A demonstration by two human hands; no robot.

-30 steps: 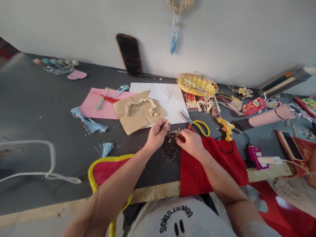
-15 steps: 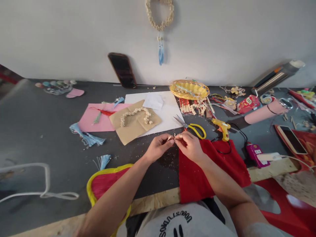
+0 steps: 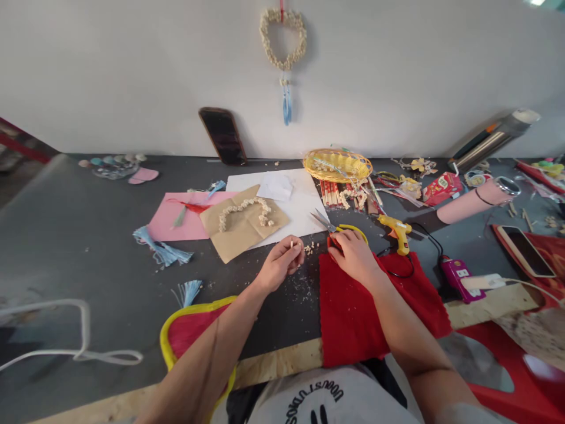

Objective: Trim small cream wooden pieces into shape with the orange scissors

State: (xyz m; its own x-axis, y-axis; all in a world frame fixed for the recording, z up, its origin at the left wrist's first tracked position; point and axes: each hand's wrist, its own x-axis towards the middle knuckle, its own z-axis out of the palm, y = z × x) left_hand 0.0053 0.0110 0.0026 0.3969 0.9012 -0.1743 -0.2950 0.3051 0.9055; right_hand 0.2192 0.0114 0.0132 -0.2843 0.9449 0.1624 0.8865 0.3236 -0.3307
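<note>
My left hand (image 3: 280, 262) is closed, with a small pale stick piece (image 3: 292, 243) pinched at its fingertips. Just to its right, a little pile of short pale bits (image 3: 311, 248) lies on the dark table. My right hand (image 3: 355, 253) has its fingers closed over the handles of the scissors (image 3: 325, 221). The blades rest partly on white paper and point up and left; one handle loop is yellow, the other mostly hidden. A curved chain of pale bits (image 3: 242, 207) lies on a brown paper sheet (image 3: 229, 241) beyond my left hand.
Red cloth (image 3: 353, 312) lies under my right forearm. A yellow glue gun (image 3: 397, 229), a purple power strip (image 3: 461, 280) and a pink flask (image 3: 477, 202) are to the right. A yellow basket (image 3: 309, 165) and leaning phone (image 3: 223, 136) stand at the back. Blue tassels (image 3: 163, 247) lie left.
My hands have parted. The right moved right from the left hand's fingertips onto the scissors' handles. The left stayed near its place, now showing the pale stick piece, and the pile of bits is uncovered.
</note>
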